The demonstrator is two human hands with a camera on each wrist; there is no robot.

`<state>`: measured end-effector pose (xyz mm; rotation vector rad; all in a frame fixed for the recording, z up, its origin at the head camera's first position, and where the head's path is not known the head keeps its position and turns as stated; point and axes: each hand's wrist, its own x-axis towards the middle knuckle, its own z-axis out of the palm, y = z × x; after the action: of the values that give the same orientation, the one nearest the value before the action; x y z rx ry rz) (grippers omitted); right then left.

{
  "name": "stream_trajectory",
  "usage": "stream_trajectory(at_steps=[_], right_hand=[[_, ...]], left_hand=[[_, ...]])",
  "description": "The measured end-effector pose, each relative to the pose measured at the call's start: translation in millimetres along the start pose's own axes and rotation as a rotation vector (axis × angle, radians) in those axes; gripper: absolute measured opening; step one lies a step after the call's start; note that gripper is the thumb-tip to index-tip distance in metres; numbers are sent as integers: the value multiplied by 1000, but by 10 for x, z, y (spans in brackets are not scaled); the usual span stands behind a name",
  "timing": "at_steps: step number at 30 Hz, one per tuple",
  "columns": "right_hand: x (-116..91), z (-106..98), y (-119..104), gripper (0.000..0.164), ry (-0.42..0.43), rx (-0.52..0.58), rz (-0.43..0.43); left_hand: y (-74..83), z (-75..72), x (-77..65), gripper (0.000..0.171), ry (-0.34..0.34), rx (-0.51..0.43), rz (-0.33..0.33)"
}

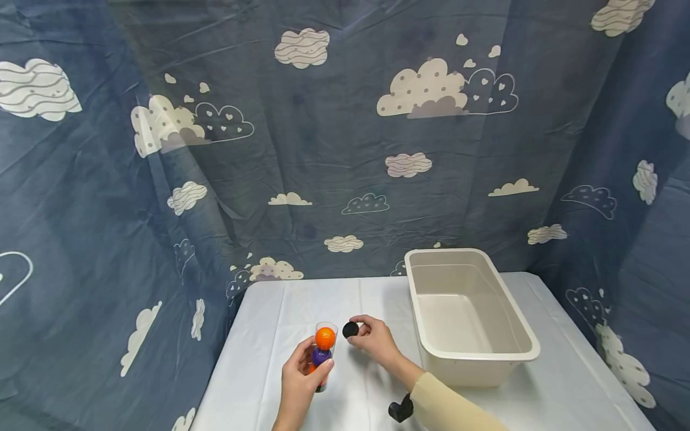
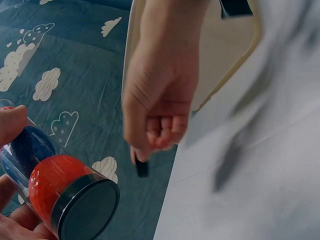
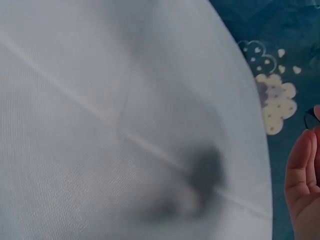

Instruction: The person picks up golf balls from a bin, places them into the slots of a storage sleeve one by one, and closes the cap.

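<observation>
My left hand [image 1: 298, 378] grips a clear plastic tube [image 2: 42, 167] with a black bottom [image 2: 91, 209]. Inside are stacked balls: an orange ball [image 1: 325, 339] near the open top, a dark purple ball [image 1: 321, 357] under it, and another orange ball [image 2: 57, 182] at the bottom. The tube is tilted in the head view, fingers and thumb around its lower half. Just right of the tube's mouth, my right hand [image 1: 374, 342] pinches a round black cap [image 1: 350, 330] between thumb and fingers, apart from the tube. In the right wrist view only part of that hand [image 3: 304, 185] shows.
A deep cream bin [image 1: 458, 362] stands on the white-covered table [image 1: 269, 335], right of my hands; no contents show in it. A black strap [image 1: 401, 408] is by the right sleeve [image 1: 453, 407]. Dark blue cloud-print cloth [image 1: 334, 126] hangs behind and at both sides.
</observation>
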<state>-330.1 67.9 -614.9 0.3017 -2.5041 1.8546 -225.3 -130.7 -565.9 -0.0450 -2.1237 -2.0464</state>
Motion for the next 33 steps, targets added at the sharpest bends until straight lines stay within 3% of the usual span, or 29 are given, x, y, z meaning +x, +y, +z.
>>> stream_trajectory(at_steps=[5,13,22,33], right_hand=[[-126,-45,-203,42,-89,131,-2],[-310,-151,-492,42,-220,242,-58],[-470,-284,-725,43,-253,339,-109],[-520,-366,-782,46,-246,469,-131]], left_hand=[[-22,-28,17,55,4,20,-3],[-27,-35,25,55,13,58,-13],[-8,6,-25,56,-13,29,-12],[-18,64,-62,59,-39,68,-50]])
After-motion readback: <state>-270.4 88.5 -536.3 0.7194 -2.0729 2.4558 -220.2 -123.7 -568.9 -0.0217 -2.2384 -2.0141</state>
